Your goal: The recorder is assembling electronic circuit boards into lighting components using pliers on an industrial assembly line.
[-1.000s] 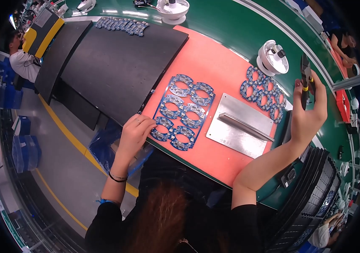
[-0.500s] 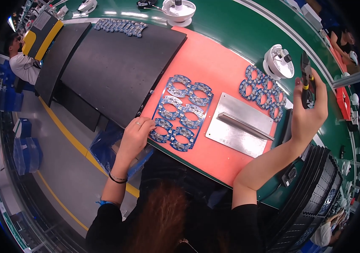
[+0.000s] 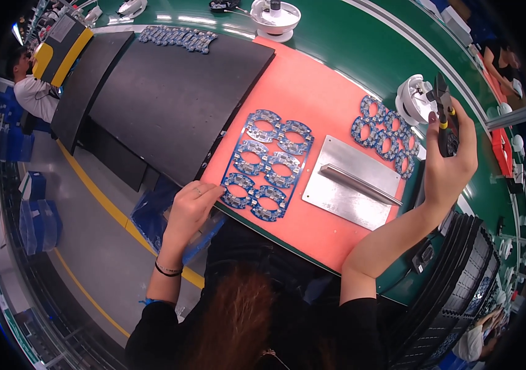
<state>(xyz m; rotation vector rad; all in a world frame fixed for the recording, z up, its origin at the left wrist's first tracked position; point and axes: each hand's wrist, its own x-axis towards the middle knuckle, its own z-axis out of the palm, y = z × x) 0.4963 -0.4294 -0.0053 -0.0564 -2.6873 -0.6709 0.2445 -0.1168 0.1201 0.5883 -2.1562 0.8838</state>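
A panel of joined blue circuit boards (image 3: pixel 251 158) with oval openings lies flat on the salmon-coloured mat (image 3: pixel 331 80). My left hand (image 3: pixel 194 205) is at its near left corner, fingers closed, the thumb and fingertips pinching the panel's edge. Raised at the right, my right hand (image 3: pixel 457 151) grips a pair of cutting pliers (image 3: pixel 443 105) with black and yellow handles, jaws pointing up and away from the panel. Between the panel and my right forearm rests a flat metal plate (image 3: pixel 352 197) with a raised bar handle. Several separated circuit boards (image 3: pixel 386 143) lie beyond the plate.
Black sheets (image 3: pixel 176 92) cover the left, with a row of circuit boards (image 3: pixel 176 39) on top. White round housings (image 3: pixel 275 18) stand on the green conveyor (image 3: pixel 349 37). Stacked black trays (image 3: pixel 454 283) rise at my right. A blue bin (image 3: pixel 152 213) sits below the mat's left edge.
My left hand has drawn slightly left and down at the panel's corner. My right hand has dipped a little with the pliers. The white housings have travelled right along the conveyor.
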